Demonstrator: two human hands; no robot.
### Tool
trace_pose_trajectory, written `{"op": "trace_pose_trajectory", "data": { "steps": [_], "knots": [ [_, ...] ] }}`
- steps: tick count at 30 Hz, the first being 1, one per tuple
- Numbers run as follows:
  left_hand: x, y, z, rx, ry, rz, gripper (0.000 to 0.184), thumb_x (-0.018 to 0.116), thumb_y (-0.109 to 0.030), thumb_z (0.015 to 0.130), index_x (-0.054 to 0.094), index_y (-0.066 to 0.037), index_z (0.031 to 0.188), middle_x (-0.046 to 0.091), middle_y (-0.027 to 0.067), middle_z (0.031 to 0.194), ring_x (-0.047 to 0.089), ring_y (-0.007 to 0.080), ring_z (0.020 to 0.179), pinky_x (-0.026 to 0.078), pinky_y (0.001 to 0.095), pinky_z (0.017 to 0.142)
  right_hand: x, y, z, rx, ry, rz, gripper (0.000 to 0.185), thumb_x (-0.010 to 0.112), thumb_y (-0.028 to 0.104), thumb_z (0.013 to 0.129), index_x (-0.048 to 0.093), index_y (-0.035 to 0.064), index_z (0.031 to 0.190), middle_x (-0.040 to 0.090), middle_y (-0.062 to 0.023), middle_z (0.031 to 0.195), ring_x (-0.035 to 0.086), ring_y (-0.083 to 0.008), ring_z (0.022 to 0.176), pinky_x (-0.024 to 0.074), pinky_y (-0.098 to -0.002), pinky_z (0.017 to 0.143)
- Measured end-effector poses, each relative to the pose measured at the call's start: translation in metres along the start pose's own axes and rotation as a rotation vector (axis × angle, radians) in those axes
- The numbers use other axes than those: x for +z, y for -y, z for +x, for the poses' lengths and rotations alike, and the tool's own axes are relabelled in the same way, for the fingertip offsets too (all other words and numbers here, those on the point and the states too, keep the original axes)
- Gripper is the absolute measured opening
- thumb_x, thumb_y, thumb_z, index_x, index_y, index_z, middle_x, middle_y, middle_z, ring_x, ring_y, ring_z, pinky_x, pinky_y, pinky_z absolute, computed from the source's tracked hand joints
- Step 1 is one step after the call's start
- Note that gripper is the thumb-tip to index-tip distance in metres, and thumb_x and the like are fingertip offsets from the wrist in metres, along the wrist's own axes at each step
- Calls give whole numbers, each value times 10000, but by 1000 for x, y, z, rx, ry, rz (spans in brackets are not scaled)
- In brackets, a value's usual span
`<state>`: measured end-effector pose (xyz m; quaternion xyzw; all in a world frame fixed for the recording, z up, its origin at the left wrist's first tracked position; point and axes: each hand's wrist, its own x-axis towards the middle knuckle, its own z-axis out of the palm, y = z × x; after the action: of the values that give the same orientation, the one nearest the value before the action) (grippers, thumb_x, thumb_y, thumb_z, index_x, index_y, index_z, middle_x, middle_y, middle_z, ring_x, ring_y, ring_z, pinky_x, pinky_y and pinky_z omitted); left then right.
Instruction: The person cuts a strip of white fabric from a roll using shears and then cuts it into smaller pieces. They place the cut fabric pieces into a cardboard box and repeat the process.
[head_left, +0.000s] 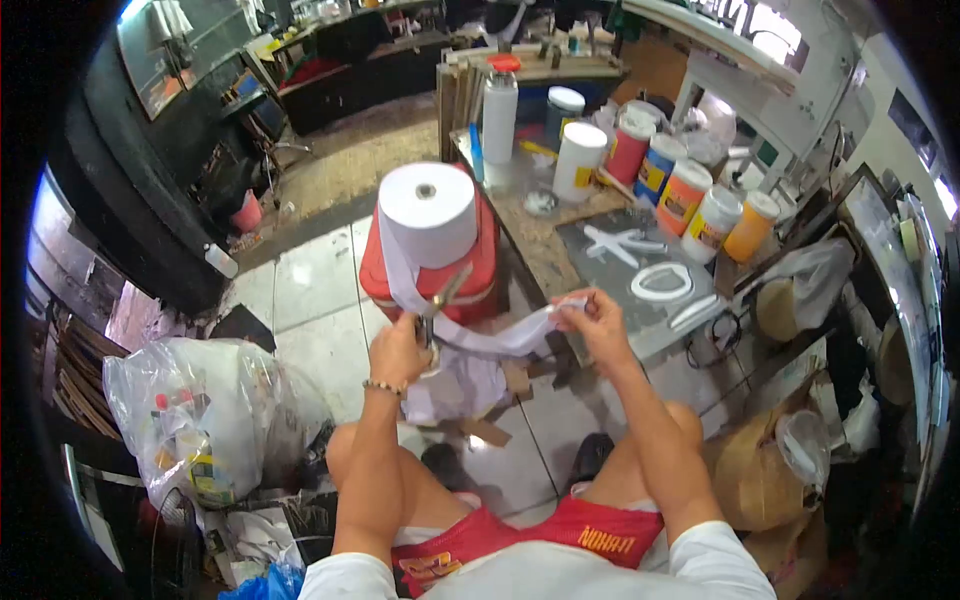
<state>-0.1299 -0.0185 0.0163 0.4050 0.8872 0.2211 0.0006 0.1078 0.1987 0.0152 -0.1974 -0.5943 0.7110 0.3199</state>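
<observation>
Head view: gripping scissors (pixel 440 301) in left hand (pixel 396 352), pinching white strip (pixel 515 340) in right hand (pixel 600 328), possibly risking a stray nick from blades (pixel 456 284) so near.

A white roll (pixel 440 230) with a grey core and its white strip (pixel 500 345) stand out against a red box (pixel 485 270) at 11 o'clock, over pale tiles (pixel 310 285) gridded with dark lines. Near centre, scissors (pixel 452 288) show dull metallic blades; at 8 o'clock, a bracelet (pixel 383 387) mixes dark and light beads. A whitish bottle (pixel 499 115) wears a red cap (pixel 504 63) at 12. Jars (pixel 684 197) at 2 o'clock range through white, red, blue, orange and yellow-orange; toward 3, a grey board (pixel 612 256) carries white cut-outs (pixel 662 294). A pink bucket (pixel 245 212) colours 10 o'clock, blue plastic (pixel 265 583) 7. At 6, red shorts (pixel 480 540) bear yellow lettering, beside a white shirt (pixel 560 582).
</observation>
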Motion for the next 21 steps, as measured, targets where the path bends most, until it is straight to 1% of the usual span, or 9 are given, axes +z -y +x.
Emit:
{"op": "trace_pose_trajectory", "data": {
  "steps": [1, 2, 4, 5, 7, 8, 13, 17, 21],
  "knots": [
    [4, 2, 4, -23, 14, -133, 365, 703, -174, 685, 637, -80, 1032, 682, 187, 818, 661, 399, 754, 524, 474, 677, 1, 12, -1, 34, -61, -29, 203, 667, 14, 877, 599, 13, 1069, 695, -131, 1030, 668, -154, 891, 542, -268, 784],
    [-5, -10, 0, 72, -62, -293, 412, 713, -116, 715, 628, -61, 1115, 698, 144, 787, 681, 333, 701, 524, 429, 621, -1, 18, -1, 64, -122, -61, 171, 665, 28, 883, 626, 12, 1048, 706, -97, 967, 652, -121, 833, 524, -238, 742],
    [-10, -29, -1, -133, 210, -961, 563, 728, -31, 748, 529, -32, 1274, 710, 126, 916, 697, 249, 810, 548, 350, 689, -13, 14, 2, 24, -163, -81, 154, 687, 41, 873, 653, 12, 1021, 694, -71, 931, 628, -100, 802, 506, -226, 716],
    [-9, -40, -5, -129, 222, -964, 563, 728, -31, 748, 529, -32, 1274, 710, 126, 916, 697, 249, 810, 548, 350, 689, -18, 14, 6, -40, -186, -101, 139, 709, 54, 864, 681, 13, 994, 682, -45, 894, 604, -80, 770, 488, -214, 690],
    [-4, -59, -19, 58, 428, -1477, 722, 772, -60, 780, 370, 14, 1375, 652, 197, 1133, 673, 297, 994, 548, 398, 873, -25, 16, 9, -93, -245, -101, 136, 727, 68, 856, 697, 17, 978, 661, -21, 859, 584, -71, 749, 471, -211, 675],
    [-1, -63, -23, 131, 562, -1452, 780, 805, -124, 781, 336, 1, 1392, 608, 237, 1222, 628, 305, 1112, 510, 397, 950, -28, 16, 12, -150, -290, -99, 134, 745, 82, 847, 713, 22, 963, 640, 3, 823, 564, -62, 729, 455, -208, 660],
    [33, -101, -67, 60, 1131, -1733, 810, 803, -193, 789, 302, -33, 1405, 527, 260, 1346, 556, 338, 1223, 451, 423, 1023, -49, 21, 17, -160, -410, -147, 177, 758, 127, 855, 663, 36, 974, 634, 12, 812, 565, -58, 704, 475, -230, 629],
    [53, -119, -93, -23, 1326, -1724, 802, 812, -230, 781, 315, -86, 1394, 503, 257, 1381, 518, 329, 1275, 431, 416, 1041, -53, 27, 16, -194, -436, -97, 177, 757, 127, 854, 655, 41, 971, 641, 3, 827, 578, -61, 705, 488, -229, 605],
    [72, -119, -93, -68, 1245, -1721, 778, 814, -249, 779, 361, -61, 1383, 557, 199, 1332, 535, 265, 1248, 453, 367, 985, -50, 36, 11, -228, -355, 18, 164, 742, 103, 860, 643, 42, 975, 655, -23, 871, 620, -83, 742, 533, -243, 621]
  ]
}}
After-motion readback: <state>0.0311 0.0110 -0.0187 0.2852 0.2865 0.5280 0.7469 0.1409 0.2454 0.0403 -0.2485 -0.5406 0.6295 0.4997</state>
